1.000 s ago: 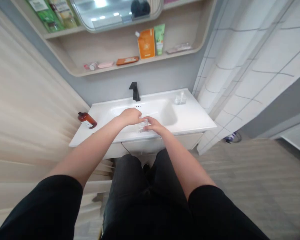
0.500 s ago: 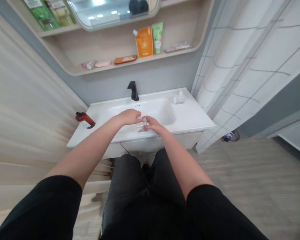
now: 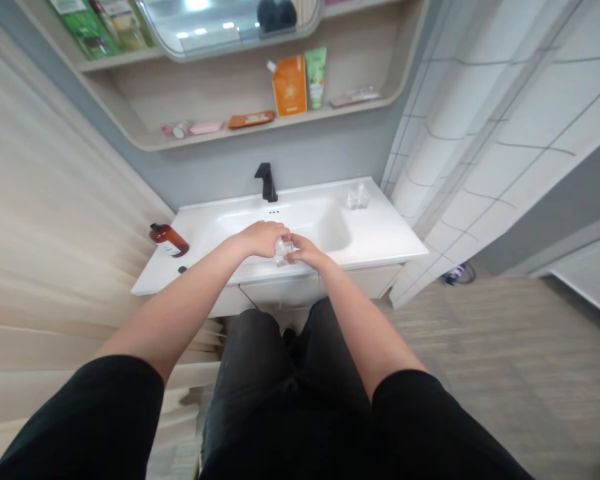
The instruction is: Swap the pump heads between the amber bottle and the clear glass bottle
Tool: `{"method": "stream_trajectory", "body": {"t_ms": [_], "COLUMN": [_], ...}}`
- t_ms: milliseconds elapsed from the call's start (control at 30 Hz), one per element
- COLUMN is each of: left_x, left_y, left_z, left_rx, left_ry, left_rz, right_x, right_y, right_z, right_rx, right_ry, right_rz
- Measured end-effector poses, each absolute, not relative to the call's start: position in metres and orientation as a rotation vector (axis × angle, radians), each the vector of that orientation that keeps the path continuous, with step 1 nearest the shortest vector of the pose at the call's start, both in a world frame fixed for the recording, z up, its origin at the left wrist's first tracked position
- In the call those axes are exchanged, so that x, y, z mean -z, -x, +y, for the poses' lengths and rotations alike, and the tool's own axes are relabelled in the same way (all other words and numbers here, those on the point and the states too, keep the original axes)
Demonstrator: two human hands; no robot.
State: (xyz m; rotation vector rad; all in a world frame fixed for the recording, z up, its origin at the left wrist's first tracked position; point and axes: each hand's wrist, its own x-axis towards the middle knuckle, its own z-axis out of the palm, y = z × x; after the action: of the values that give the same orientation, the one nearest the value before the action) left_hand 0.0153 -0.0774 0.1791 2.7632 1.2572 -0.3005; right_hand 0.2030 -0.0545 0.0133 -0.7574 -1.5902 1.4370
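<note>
A small clear container [image 3: 283, 253], maybe a bottle, is held between my two hands above the front rim of the white sink [image 3: 337, 223]. My left hand [image 3: 265, 239] reaches over its top left, with fingers closed on it. From the right, my right hand [image 3: 306, 252] grips its side between thumb and fingers. The container's details are blurred and partly covered by the fingers. A brown bottle [image 3: 169, 241] with a white label leans in view on the left of the counter. Near my left forearm lies a small black round piece [image 3: 182, 269].
Behind the basin stands a black faucet [image 3: 267, 183]. Clear containers [image 3: 358, 197] sit on the counter's right. Above, a wall shelf [image 3: 205, 137] holds an orange pouch [image 3: 289, 85], a green tube [image 3: 315, 77] and small items. A curtain [image 3: 55, 220] hangs on the left.
My left hand has shifted slightly right and its fingers now stretch further over the container, which has turned a little. The black round piece has come into view beside my left forearm.
</note>
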Motion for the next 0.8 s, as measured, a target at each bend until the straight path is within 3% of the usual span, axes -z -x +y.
{"method": "stream_trajectory", "body": {"t_ms": [267, 433, 633, 800], "left_x": [-0.178, -0.178, -0.175, -0.177], "left_y": [-0.025, -0.021, -0.024, -0.025], "left_z": [-0.077, -0.076, -0.077, -0.074], "left_rx": [0.314, 0.326, 0.34, 0.385], "left_ry": [-2.633, -2.702, -2.59, -2.671], "left_rz": [1.642, 1.42, 1.637, 1.449], "right_x": [-0.011, -0.01, -0.015, -0.018], "right_y": [-0.204, -0.204, -0.203, -0.203], "right_z": [-0.053, -0.052, -0.055, -0.058], "right_rx": [-1.373, -1.405, -1.4, -1.416], "right_ry": [0.768, 0.757, 0.773, 0.787], "right_rz": [-1.614, -1.61, -1.612, -1.624]}}
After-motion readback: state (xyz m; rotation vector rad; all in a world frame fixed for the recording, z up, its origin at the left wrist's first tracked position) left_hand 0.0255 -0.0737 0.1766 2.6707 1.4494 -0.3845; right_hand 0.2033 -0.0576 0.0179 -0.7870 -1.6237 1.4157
